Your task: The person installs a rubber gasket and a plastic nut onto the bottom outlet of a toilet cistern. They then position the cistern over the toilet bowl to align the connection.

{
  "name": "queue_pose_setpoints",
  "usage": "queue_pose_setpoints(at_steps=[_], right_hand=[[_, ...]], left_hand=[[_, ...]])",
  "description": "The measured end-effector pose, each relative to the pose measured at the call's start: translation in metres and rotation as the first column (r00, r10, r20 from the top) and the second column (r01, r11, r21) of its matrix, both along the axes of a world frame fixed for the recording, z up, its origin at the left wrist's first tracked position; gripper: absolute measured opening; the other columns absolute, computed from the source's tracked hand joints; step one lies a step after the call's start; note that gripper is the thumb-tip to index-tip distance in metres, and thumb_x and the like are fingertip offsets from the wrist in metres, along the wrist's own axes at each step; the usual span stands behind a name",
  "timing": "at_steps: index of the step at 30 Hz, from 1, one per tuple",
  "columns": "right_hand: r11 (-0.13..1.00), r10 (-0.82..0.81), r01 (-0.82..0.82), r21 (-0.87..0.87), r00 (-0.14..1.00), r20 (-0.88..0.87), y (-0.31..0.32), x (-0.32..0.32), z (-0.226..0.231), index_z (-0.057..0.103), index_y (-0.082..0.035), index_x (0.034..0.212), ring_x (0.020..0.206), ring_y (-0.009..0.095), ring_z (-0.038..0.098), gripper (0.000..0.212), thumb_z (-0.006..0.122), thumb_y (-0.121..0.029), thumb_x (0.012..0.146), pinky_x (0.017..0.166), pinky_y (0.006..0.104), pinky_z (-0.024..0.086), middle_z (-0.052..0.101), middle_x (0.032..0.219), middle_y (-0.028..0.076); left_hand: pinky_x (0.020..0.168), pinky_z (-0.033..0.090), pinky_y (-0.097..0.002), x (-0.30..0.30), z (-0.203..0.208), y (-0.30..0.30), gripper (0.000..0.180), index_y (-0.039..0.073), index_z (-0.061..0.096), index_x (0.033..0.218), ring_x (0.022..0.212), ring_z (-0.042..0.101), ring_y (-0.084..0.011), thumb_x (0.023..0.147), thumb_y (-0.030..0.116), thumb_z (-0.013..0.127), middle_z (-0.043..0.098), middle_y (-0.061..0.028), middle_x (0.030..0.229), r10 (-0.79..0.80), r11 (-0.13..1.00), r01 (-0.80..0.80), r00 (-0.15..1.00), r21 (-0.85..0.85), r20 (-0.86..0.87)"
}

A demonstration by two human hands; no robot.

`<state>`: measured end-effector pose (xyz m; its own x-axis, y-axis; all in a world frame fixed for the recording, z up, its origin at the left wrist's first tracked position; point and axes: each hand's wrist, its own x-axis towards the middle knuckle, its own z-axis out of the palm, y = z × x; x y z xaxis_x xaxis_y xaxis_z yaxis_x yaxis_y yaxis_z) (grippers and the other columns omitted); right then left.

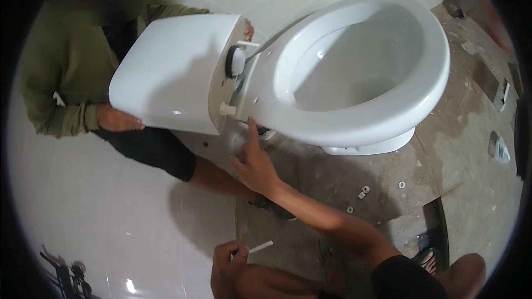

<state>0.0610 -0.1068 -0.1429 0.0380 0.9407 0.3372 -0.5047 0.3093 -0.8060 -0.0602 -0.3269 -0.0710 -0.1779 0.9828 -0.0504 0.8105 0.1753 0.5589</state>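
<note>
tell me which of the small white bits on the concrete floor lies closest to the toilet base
The ring-shaped washer, lying right of the blocky white fitting and the lower washer, both farther from the toilet base.

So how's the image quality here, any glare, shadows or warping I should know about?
Head view: fisheye bends straight edges and leaves black corners; a glare spot sits on the glossy white floor tiles; the toilet bowl throws a soft shadow onto the concrete floor; the right hand is sharp, the rim softer.
</note>
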Motion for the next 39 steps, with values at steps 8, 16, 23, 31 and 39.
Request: queue_pose_setpoints(at_steps=[8,16,23,31,39], right_hand=[[0.999,0.051,-0.053,-0.011,0.992,-0.118,0.041,-0.012,0.019,-0.009,-0.003,0.158,0.077,0.027,0.066,0.102,0.063,-0.01,0.086,0.075,0.0361,0.052,0.067,0.086,0.015],[0.994,0.042,-0.036,0.1,0.997,-0.061,0.05,-0.022,0.003,0.006,-0.005,0.16,0.076,0.031,0.066,0.096,0.064,-0.011,0.084,0.076,0.0386,0.052,0.067,0.084,0.015],[0.981,0.098,-0.096,0.17,0.995,-0.004,0.046,-0.017,-0.007,0.01,-0.007,0.159,0.072,0.025,0.063,0.093,0.064,-0.011,0.084,0.071,0.0361,0.05,0.065,0.083,0.014],[0.977,0.099,-0.122,0.176,0.986,0.133,0.029,-0.026,-0.058,0.052,-0.007,0.139,0.074,0.026,0.065,0.057,0.067,-0.016,0.085,0.069,0.0377,0.05,0.065,0.083,0.014],[0.945,0.317,-0.32,-0.076,0.825,0.468,-0.017,-0.036,-0.203,0.065,-0.005,0.118,0.076,0.026,0.069,0.033,0.07,-0.019,0.089,0.07,0.0387,0.053,0.069,0.083,0.013]], left_hand=[[0.057,0.038,-0.0292,0.019,0.001,0.024,0.036,0.004,0.049,0.064,0.059,0.049,-0.0117,0.087,0.031,0.058,0.05,-0.0032,0.06,-0.046,0.994,0.05,0.998,-0.097,0.044],[0.06,0.041,-0.0291,-0.001,0.0,0.034,0.032,0.002,0.054,0.067,0.061,0.05,-0.0118,0.087,0.027,0.059,0.053,-0.0033,0.061,-0.121,0.968,0.112,0.992,-0.226,-0.025],[0.061,0.037,-0.0286,-0.005,-0.009,0.042,0.025,-0.002,0.057,0.077,0.066,0.044,-0.0095,0.089,0.018,0.065,0.05,-0.0012,0.064,-0.099,0.954,0.103,0.995,-0.283,0.026],[0.063,0.039,-0.0295,0.014,-0.003,0.051,0.029,0.0,0.059,0.075,0.065,0.049,-0.0118,0.09,0.025,0.063,0.055,-0.003,0.064,-0.14,0.945,0.115,0.988,-0.306,-0.063],[0.068,0.043,-0.0305,0.02,-0.004,0.056,0.028,0.0,0.065,0.083,0.071,0.051,-0.0129,0.089,0.027,0.068,0.058,-0.0043,0.068,-0.152,0.943,0.116,0.984,-0.31,-0.092]])
